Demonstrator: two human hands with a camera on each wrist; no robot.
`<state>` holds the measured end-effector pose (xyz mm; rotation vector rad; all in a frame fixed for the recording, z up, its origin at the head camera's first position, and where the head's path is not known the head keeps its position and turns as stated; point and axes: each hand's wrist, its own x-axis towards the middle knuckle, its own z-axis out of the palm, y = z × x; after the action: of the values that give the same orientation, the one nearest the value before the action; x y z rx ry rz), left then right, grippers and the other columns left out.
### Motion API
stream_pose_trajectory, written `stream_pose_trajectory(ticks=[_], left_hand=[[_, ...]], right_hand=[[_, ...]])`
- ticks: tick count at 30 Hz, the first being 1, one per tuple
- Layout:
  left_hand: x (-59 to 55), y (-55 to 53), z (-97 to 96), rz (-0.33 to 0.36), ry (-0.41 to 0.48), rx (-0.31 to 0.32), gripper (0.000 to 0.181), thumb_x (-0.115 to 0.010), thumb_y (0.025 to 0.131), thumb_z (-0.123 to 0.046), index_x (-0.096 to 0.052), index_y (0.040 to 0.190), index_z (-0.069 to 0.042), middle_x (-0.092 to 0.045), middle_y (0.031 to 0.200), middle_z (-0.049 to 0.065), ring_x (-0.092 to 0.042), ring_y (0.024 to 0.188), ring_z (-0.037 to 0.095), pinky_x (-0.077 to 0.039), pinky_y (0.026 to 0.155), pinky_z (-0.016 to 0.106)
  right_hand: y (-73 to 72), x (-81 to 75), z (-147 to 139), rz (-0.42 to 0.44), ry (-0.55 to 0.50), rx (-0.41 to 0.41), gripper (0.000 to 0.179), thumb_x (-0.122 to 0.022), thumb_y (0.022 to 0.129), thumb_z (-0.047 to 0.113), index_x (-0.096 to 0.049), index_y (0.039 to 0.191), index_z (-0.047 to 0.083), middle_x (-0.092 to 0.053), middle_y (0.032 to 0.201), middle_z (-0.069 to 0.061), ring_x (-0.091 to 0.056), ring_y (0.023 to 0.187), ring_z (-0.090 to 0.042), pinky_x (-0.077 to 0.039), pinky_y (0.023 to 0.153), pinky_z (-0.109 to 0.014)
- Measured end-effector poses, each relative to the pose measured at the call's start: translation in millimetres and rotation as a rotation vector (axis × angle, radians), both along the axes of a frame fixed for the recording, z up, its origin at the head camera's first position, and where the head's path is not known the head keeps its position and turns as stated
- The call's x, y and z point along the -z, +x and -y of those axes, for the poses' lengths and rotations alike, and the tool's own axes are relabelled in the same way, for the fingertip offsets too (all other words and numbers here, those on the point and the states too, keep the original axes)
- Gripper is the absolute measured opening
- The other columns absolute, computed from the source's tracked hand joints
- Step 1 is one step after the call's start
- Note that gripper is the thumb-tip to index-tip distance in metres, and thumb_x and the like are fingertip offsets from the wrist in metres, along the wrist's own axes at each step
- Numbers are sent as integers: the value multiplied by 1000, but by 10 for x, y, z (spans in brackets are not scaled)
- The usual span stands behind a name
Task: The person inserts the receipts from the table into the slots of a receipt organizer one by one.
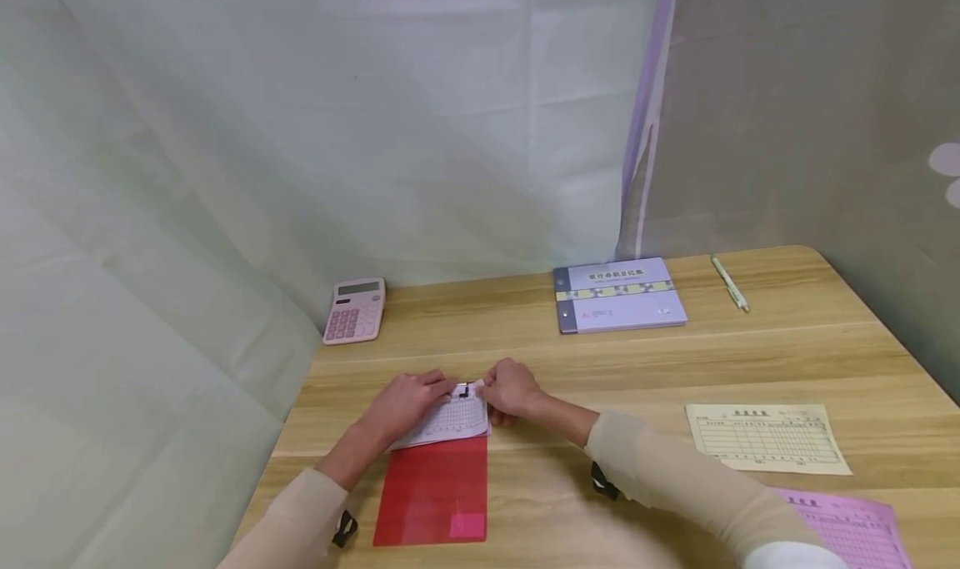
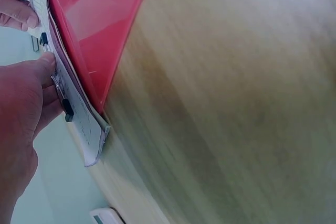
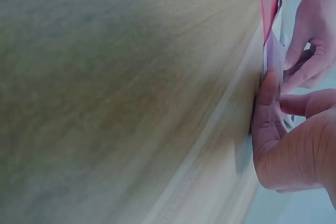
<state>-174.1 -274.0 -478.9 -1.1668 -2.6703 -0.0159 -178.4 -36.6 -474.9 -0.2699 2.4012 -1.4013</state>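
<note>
A red plastic clip folder (image 1: 431, 490) lies near the table's front left. Printed paper forms (image 1: 457, 416) cover its upper part, beneath a metal clip with black ends (image 2: 67, 109). My left hand (image 1: 405, 401) is at the clip; in the left wrist view its thumb presses on the clip's bar and the other fingers curl behind. My right hand (image 1: 513, 388) pinches the upper right edge of the forms between thumb and fingers, as the right wrist view shows. Part of the clip is hidden by the left fingers.
A pink calculator (image 1: 356, 311) stands at the back left. A purple account book (image 1: 619, 296) and a pen (image 1: 730, 283) lie at the back. On the right are a yellow form (image 1: 765, 437) and a pink form (image 1: 851, 527), partly behind my right sleeve. Curtains surround the table.
</note>
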Motion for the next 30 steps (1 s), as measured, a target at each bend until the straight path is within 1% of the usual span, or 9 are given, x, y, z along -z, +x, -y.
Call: stream_pose_trajectory(ticks=[4,7,10,12,15,19,25,27,30], left_hand=[[1,9,-7,25,13,-18,27,-77,99,-17,-79,126,-12,-76,111,4,-77,86,22,-64,78,38],[-1,12,-13,56,47,-35,29,-79,98,-17,-79,126,-12,-76,110,3,-77,88,21,-64,79,39],[4,3,-13,86,78,-52,29,-80,97,-18,-80,126,-13,-76,109,2,-76,90,20,-64,82,39],[15,-9,-8,97,89,-56,28,-79,98,-19,-80,126,-14,-75,109,0,-76,92,18,-63,83,39],[28,-26,1,107,110,-53,28,-79,98,-20,-80,126,-15,-75,108,-2,-75,93,15,-63,84,37],[35,-38,13,116,150,-39,28,-80,97,-19,-81,125,-14,-75,107,-2,-74,93,14,-63,83,37],[28,-45,33,135,176,-32,29,-82,96,-18,-81,124,-13,-74,105,-2,-73,92,13,-62,82,37],[26,-47,42,139,172,-35,29,-82,96,-19,-81,124,-14,-74,105,-3,-72,92,12,-62,82,36],[30,-43,61,140,163,-41,29,-81,96,-19,-80,125,-13,-74,104,-3,-71,91,11,-62,81,36]], right_hand=[[-11,5,-16,28,-19,-17,28,-73,100,8,-63,73,6,-65,53,-9,-60,39,-15,-54,40,-30],[-28,-6,-41,91,-65,-34,29,-74,98,5,-60,73,7,-67,56,-11,-59,40,-14,-54,41,-29],[-47,-44,-91,149,-111,-64,25,-74,97,2,-63,75,2,-70,62,-14,-60,43,-14,-56,44,-30],[-62,-79,-133,158,-106,-92,21,-75,96,2,-66,78,-3,-72,66,-16,-61,45,-15,-58,47,-31],[-92,-132,-208,127,-51,-135,19,-76,95,4,-72,80,-5,-73,69,-17,-64,48,-17,-59,49,-32],[-162,-185,-328,43,31,-202,15,-77,95,5,-76,82,-2,-74,71,-14,-68,52,-19,-60,51,-32],[-294,-320,-593,-34,31,-291,8,-75,97,4,-78,98,-3,-76,82,-16,-73,66,-26,-61,61,-32],[-330,-366,-713,-59,40,-315,11,-74,98,5,-78,104,-4,-77,86,-15,-73,71,-25,-59,64,-30],[-369,-387,-912,-109,65,-351,14,-75,98,6,-79,107,-4,-78,88,-12,-73,74,-21,-56,67,-26]])
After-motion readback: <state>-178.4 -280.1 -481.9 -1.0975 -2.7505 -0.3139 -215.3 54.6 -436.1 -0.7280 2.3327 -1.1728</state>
